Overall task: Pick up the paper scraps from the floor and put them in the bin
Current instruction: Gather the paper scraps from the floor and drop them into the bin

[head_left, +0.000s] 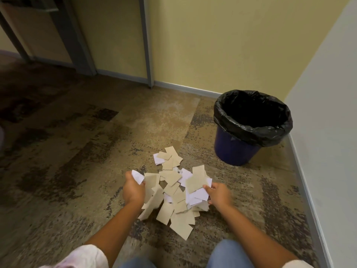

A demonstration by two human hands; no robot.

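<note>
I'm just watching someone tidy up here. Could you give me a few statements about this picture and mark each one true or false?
1. The bin is blue with a black liner. True.
2. The bin lies tipped over on its side. False: it stands upright, near the wall.
3. Both hands are at the pile of paper scraps. True: the left hand and the right hand each grip scraps.
4. All the scraps are white. False: many are tan, some white.
5. The scraps lie on a bare wooden floor. False: they lie on patterned carpet.
</note>
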